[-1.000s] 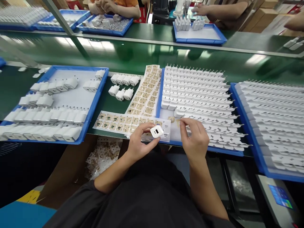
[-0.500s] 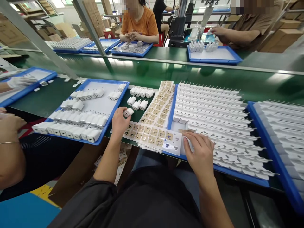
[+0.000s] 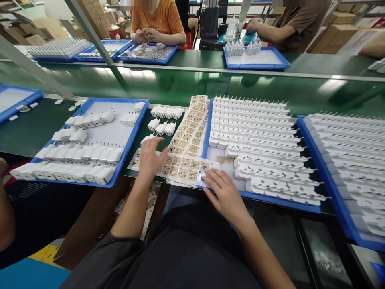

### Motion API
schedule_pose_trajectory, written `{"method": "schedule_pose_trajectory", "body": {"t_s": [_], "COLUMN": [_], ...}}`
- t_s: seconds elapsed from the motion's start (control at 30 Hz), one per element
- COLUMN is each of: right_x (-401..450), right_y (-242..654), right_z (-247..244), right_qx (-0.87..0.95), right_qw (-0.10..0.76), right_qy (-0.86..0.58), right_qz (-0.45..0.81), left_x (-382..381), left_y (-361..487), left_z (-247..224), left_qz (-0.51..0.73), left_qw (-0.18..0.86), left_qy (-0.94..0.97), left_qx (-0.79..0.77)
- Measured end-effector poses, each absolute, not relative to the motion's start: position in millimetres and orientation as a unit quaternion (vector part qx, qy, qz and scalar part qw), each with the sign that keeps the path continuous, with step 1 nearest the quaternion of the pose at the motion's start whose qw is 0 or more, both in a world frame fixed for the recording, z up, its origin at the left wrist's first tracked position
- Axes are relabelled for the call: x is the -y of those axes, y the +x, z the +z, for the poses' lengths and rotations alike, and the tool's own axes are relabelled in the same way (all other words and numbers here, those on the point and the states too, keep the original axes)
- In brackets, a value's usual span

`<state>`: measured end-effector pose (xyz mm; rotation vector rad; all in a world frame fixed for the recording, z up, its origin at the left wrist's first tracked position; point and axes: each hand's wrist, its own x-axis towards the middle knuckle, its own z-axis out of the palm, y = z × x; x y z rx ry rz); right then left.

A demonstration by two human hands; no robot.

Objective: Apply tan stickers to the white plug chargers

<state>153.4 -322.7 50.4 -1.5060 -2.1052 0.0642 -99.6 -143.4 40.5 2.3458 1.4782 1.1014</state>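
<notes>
My left hand [image 3: 151, 159] is over the left part of a sticker sheet, thumb and fingers apart. Just beyond its fingertips a white plug charger [image 3: 148, 139] lies on the green bench, partly hidden by the fingers. More chargers [image 3: 161, 128] stand in short rows behind it. My right hand [image 3: 224, 193] rests with outstretched fingers on the right end of the sticker sheet [image 3: 182, 167], which carries rows of tan labels. Whether a label is under those fingertips I cannot tell. Further sticker sheets [image 3: 195, 124] lie fanned out beyond.
To the left is a blue-rimmed tray [image 3: 128, 150] with chargers in rows. Close on the right stands a tray [image 3: 207, 140] packed with chargers, and past it another tray [image 3: 323, 172]. Across the green channel [image 3: 174, 82] people work at trays. A slanted metal post [image 3: 90, 32] rises at left.
The charger that was in my left hand is now on the bench, and the fingers have opened. My right hand has shifted from the sheet's edge onto its end. The view has moved.
</notes>
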Motion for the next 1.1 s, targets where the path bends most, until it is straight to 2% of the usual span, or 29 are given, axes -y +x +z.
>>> {"method": "schedule_pose_trajectory", "body": {"t_s": [0.1,0.2,0.33,0.63,0.87,0.93,1.1], "right_x": [331.2,336.1,326.4,300.1,294.0,296.5,322.4], "right_y": [152.8,152.8,150.2,144.6,146.7,149.5,159.4], "right_z": [49.1,50.9,51.9,48.1,48.9,50.6,57.9], "right_qx": [0.796,0.790,0.739,0.716,0.724,0.720,0.654], "right_qw": [0.263,0.288,0.337,0.322,0.320,0.346,0.484], "right_qy": [-0.544,-0.539,-0.582,-0.620,-0.610,-0.600,-0.575], "right_qz": [0.038,0.053,0.043,-0.002,0.023,0.050,0.092], "left_x": [178.2,203.5,218.4,222.6,222.4,222.0,221.5], "left_y": [-62.9,-44.5,-42.5,-41.1,-42.2,-41.4,-37.6], "left_z": [50.5,46.4,36.0,32.7,34.2,34.5,35.7], "left_qz": [0.298,0.263,0.273,0.305,0.288,0.286,0.270], "left_qw": [0.168,0.198,0.203,0.201,0.209,0.203,0.182], "left_qy": [0.875,0.903,0.888,0.879,0.889,0.889,0.891], "left_qx": [-0.342,-0.277,-0.310,-0.308,-0.290,-0.295,-0.317]}}
